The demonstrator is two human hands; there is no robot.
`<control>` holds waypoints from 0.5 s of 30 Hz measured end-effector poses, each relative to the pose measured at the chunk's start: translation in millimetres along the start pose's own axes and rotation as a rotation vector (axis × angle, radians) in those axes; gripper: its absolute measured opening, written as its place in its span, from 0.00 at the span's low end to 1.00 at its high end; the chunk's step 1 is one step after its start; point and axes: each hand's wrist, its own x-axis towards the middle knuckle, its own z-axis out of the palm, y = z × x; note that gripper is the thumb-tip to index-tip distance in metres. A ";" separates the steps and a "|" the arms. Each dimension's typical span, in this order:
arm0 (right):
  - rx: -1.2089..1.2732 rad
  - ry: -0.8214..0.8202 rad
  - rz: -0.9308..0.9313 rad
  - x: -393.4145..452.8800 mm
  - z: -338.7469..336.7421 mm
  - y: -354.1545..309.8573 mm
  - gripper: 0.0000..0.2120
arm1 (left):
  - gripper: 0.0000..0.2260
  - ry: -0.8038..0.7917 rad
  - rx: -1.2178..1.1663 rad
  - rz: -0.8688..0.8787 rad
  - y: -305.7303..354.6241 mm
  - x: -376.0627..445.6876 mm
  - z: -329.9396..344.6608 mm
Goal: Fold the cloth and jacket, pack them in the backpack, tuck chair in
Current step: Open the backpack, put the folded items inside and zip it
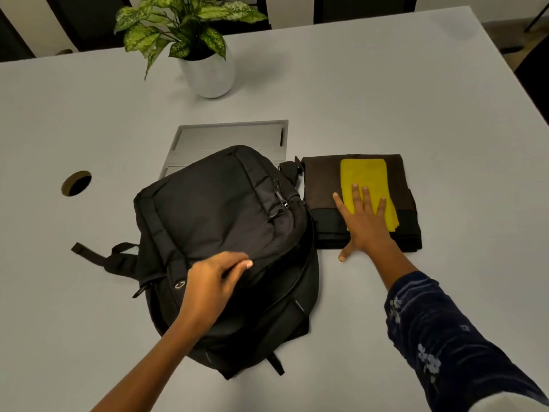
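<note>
A black backpack point(219, 227) lies flat on the grey table point(89, 129), its top end toward me. My left hand point(214, 278) pinches the edge of the backpack's upper flap near the zip opening. Right of the bag sits a folded brown and black jacket point(323, 179) with a folded yellow cloth point(367, 173) lying on top. My right hand point(362, 221) rests flat on the cloth and jacket, fingers spread and straight, thumb on the table.
A potted plant in a white pot point(208, 72) stands at the back centre. A grey cable hatch point(231, 135) is set into the table behind the backpack, and a round cable hole point(76, 183) lies at the left. Dark chairs point(243, 4) line the far side.
</note>
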 end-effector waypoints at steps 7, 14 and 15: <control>0.029 0.019 -0.012 4.2 5.3 4.1 0.68 | 0.23 -0.443 0.400 0.111 -21.4 -65.1 37.9; 0.166 -0.080 -0.058 8.8 -4.3 14.4 0.69 | 0.21 -0.353 0.189 0.128 -30.5 -32.6 -2.0; 0.188 -0.086 -0.068 8.7 -5.7 16.9 0.70 | 0.18 -0.294 0.130 0.088 -27.2 -23.3 -9.7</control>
